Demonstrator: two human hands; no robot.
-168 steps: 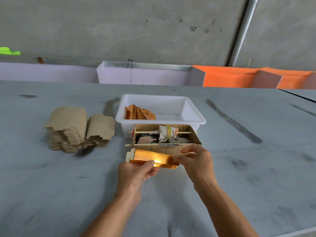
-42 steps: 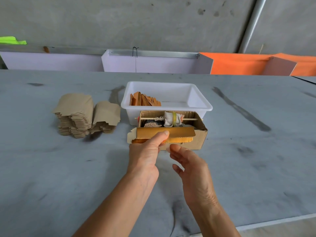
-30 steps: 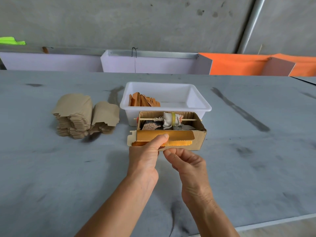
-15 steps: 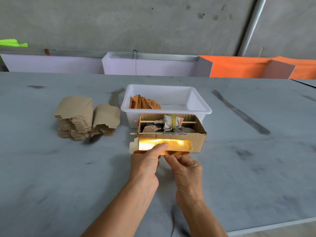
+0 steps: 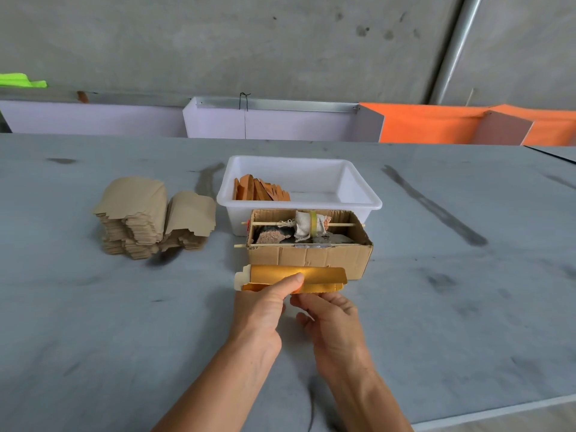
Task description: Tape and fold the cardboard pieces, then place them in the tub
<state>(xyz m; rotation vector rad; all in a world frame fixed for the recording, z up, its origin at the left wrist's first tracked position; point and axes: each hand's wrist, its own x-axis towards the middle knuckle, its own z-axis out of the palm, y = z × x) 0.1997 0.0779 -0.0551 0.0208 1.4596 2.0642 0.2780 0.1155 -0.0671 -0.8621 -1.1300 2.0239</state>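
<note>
On the left of the desk (image 5: 93, 322) I see a stack of brown cardboard pieces (image 5: 146, 218). Near the middle, my left hand (image 5: 261, 310) pinches the gold cardboard piece (image 5: 296, 277), with the thumb on its top face. Just right of it, my right hand (image 5: 333, 322) pinches the near edge of the same piece with curled fingers. Behind the piece stands a brown box (image 5: 308, 241) with a tape roll on a stick, and farther the white tub (image 5: 358, 188) holding folded orange pieces (image 5: 258, 191).
</note>
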